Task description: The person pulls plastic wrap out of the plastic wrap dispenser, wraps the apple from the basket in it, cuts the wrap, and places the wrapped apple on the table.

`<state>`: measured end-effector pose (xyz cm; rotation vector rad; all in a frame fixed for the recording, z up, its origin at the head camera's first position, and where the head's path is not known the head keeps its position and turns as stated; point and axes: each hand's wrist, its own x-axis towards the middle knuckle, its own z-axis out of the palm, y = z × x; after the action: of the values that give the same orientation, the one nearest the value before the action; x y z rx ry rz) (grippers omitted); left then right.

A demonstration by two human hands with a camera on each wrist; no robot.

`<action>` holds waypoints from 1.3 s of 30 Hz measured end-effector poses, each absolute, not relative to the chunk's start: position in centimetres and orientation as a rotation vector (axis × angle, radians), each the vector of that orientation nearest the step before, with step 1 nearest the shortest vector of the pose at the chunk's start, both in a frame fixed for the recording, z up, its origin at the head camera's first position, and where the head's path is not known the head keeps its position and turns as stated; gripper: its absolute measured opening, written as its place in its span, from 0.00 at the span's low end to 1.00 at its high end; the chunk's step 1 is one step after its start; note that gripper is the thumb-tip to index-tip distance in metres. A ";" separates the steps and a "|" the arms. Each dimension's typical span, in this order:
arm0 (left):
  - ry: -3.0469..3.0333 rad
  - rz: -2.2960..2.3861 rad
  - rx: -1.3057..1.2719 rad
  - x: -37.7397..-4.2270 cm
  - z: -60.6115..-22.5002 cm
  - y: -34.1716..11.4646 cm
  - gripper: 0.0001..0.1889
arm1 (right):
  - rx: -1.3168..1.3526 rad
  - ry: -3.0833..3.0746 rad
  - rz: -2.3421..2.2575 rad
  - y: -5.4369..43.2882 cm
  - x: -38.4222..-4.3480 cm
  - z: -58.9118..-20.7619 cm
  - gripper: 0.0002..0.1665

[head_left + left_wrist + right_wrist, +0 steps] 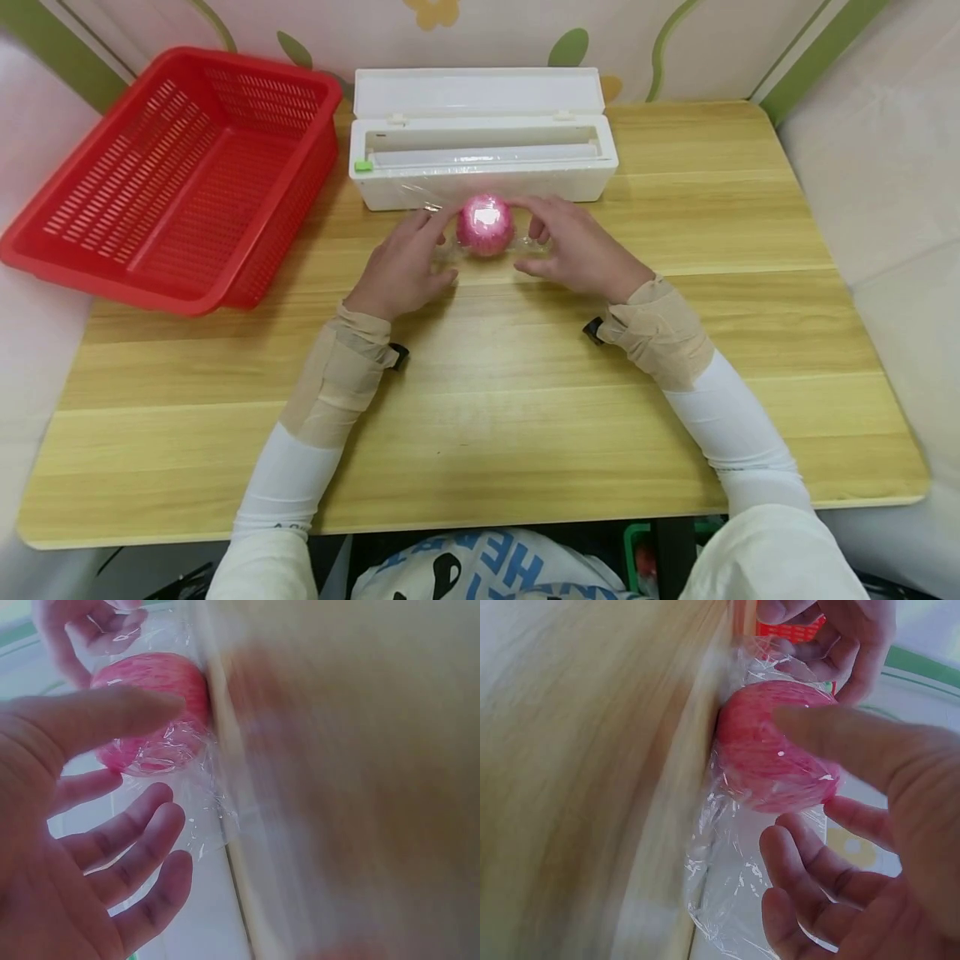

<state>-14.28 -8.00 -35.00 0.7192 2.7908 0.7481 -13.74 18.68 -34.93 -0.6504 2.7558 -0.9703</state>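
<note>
Wears, nearest the head camera, a white printed shirt (487, 575), cropped by the lower edge. Frames a round, apple-like fruit (486, 227) between left hand (405, 262) and right hand (573, 254), fingers spread, index fingertips close at its sides. Shows glossy pink-red skin, streaked paler, with clear, crinkled film (727, 862). Rests on a wood-grained table (480, 433) just in front of a long white box (480, 122), hinged lid raised. Loses part of the fruit behind a thumb (855, 739) in each wrist view; blurs the tabletop there. Includes a red, slotted basket (285, 221) at left.
</note>
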 end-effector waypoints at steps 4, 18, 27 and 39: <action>2.807 0.738 0.718 -14.2 -35.2 -7.9 0.46 | -0.685 2.769 -0.956 18.7 -13.8 -35.2 0.52; 2.907 0.722 0.759 -14.2 -35.8 -7.7 0.42 | -0.735 2.868 -0.891 18.4 -13.9 -35.7 0.48; 2.907 0.655 0.856 -14.0 -35.1 -8.0 0.41 | -0.781 2.840 -0.879 18.8 -13.6 -34.9 0.48; 2.832 0.706 0.889 -13.8 -33.4 -8.7 0.39 | -0.742 2.846 -0.704 18.5 -12.9 -33.5 0.44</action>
<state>-13.81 -8.73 -33.41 0.8888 2.8321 0.7063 -12.87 18.48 -33.55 -0.7424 2.8463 -0.7045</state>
